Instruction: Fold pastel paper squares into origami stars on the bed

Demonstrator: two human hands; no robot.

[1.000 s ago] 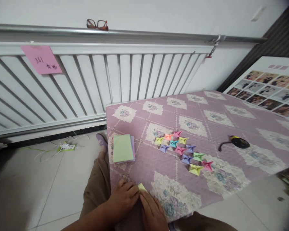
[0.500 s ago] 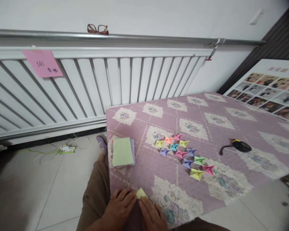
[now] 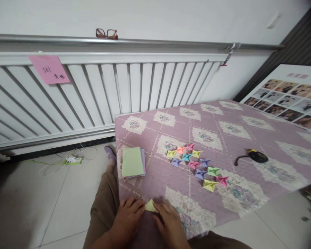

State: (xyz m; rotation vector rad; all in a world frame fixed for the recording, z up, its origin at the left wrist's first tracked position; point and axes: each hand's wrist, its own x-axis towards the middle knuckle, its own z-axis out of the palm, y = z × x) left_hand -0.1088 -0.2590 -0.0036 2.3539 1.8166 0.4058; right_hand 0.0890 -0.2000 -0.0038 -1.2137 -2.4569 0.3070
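A small folded piece of pale yellow paper [image 3: 150, 206] lies at the near edge of the table, between my two hands. My left hand [image 3: 129, 216] is closed, its fingertips pressed on the paper's left corner. My right hand [image 3: 169, 221] pinches the paper's right side, thumb drawn below the fingers. Up and to the left is a stack of coloured paper sheets [image 3: 132, 162], pale green on top. To the right stand several small folded paper shapes in staggered rows, among them a yellow one [image 3: 209, 185] and a green one [image 3: 213, 171].
The patterned tablecloth [image 3: 155, 138] covers the table. A black and yellow object [image 3: 257, 156] with a strap lies right. Behind are a white radiator [image 3: 145, 83], a pink note [image 3: 49, 70] and glasses [image 3: 106, 34] on the pipe. A photo board [image 3: 285, 93] leans at the right.
The yellow paper now shows a pointed, triangular outline. My right hand has turned and moved slightly up and right, with its thumb now apart from the other fingers. The view has shifted a little.
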